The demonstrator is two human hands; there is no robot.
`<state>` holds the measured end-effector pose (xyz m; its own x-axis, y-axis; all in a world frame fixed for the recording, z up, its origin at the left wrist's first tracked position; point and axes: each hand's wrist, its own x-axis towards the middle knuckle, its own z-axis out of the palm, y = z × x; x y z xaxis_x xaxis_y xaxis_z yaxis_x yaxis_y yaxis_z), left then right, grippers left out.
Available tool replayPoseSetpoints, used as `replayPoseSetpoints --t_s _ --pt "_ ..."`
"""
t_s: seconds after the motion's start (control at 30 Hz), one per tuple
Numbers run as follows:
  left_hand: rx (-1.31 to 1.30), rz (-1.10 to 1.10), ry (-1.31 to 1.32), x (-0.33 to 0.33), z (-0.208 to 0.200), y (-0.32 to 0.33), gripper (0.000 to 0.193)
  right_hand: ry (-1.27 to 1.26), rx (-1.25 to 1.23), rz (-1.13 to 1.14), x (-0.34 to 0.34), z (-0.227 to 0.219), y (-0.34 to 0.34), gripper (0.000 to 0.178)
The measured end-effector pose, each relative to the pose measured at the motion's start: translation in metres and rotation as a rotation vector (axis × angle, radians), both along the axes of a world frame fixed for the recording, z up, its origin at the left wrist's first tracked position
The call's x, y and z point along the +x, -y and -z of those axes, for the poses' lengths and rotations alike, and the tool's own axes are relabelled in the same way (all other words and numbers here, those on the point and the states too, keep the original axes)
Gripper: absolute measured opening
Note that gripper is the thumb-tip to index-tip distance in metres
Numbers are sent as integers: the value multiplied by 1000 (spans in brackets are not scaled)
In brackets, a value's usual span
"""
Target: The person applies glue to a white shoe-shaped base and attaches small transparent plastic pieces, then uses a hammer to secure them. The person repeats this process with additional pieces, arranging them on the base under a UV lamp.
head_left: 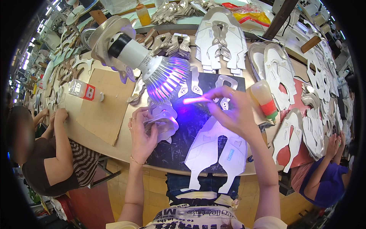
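Crowded tabletop [87,133] | dark mat [167,154] | purple-lit lamp [166,78] | left grip [143,133] pinching pale curved pieces [170,126] at the mat's left side | right grip [230,110] holding slim pinkish stick [194,100] | looks like lining up stick and pieces imo, next move needs both steady

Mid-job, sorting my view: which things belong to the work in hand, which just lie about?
Likely in use:
- pale curved pieces in left hand
- pink-lit stick in right hand
- lamp
- black mat

Probably lying about:
- cardboard sheet
- yellow bottle
- red-and-yellow plastic
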<state>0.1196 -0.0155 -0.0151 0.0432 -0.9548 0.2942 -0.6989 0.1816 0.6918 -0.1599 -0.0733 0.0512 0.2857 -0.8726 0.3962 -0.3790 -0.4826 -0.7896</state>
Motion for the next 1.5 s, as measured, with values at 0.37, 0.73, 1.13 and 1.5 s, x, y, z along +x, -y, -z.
replayPoseSetpoints --t_s 0.37,0.73,1.13,1.5 --pt "33 -7 12 3 0 -3 22 325 317 25 -82 -34 -100 20" --pt "-132 -118 86 -27 -15 -17 51 274 388 45 -90 -34 -109 25" --pt "29 146 -105 -80 -9 -34 33 571 199 -405 -114 -35 -135 18" --pt "339 203 -197 -106 -13 -26 46 404 316 -429 -129 -35 -154 8"
